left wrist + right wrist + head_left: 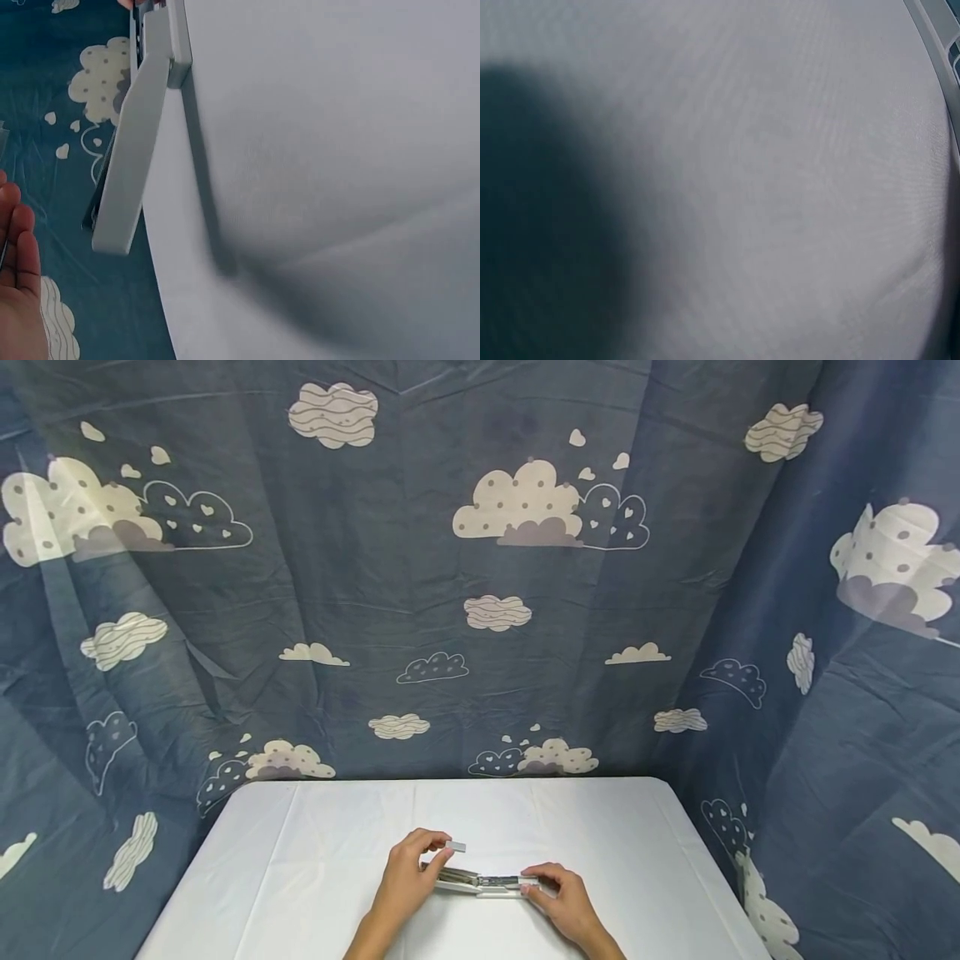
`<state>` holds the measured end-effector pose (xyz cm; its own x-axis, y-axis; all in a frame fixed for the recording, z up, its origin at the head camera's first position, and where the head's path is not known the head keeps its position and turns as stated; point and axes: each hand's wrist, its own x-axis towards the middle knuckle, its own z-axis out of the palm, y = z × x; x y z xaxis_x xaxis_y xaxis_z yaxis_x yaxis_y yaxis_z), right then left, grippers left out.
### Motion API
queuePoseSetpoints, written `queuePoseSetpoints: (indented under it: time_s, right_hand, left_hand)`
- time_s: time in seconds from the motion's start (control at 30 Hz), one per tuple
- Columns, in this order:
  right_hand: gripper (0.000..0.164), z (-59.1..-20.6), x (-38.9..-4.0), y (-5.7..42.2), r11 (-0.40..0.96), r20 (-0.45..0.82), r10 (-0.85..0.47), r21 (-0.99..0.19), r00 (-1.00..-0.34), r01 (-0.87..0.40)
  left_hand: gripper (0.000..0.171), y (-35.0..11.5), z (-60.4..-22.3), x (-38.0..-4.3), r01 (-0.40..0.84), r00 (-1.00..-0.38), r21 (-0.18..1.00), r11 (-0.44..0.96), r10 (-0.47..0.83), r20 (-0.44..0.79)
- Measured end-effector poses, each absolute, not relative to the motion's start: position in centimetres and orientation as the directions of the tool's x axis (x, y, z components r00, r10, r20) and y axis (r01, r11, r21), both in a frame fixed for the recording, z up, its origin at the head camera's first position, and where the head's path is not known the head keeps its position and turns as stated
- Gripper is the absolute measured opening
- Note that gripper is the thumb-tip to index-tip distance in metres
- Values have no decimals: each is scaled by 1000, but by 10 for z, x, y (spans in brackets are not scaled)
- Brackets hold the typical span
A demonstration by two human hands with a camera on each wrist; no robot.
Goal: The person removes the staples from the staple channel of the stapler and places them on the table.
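A white stapler (468,888) lies opened out in the middle of the table, its metal inner parts showing. My right hand (567,903) grips its right end between thumb and fingers. Just above the left end, my left hand (407,878) pinches a small grey strip of staples (456,846). The left wrist view shows the stapler (133,161) from the side, with its long arm tilted away from the base. In that view the curled left fingers (27,259) appear at the left edge, and the strip is mostly cut off. Neither hand is clear in the right wrist view.
A white cloth-covered table (315,860) carries the work. Behind it and at both sides hangs a dark blue curtain (420,568) with cloud prints. Shadows of the stapler and hands fall on the cloth. A dark blur fills the left of the right wrist view.
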<state>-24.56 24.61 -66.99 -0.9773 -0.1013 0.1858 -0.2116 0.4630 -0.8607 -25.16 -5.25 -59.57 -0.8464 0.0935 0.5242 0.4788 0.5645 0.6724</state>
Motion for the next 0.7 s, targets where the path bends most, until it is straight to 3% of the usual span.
queuePoseSetpoints:
  time_s: [0.33, 0.7]
  right_hand:
    - [22, -669, -247, 244, 462, 114, -66, -877, -991, -132]
    - [20, -668, -246, 242, 439, 163, -59, -882, -985, -172]
  left_hand:
    - [18, -75, -598, -252, 448, -849, 689, 570, 30, 527]
    - [18, -97, -605, -251, 437, -834, 686, 582, -24, 552]
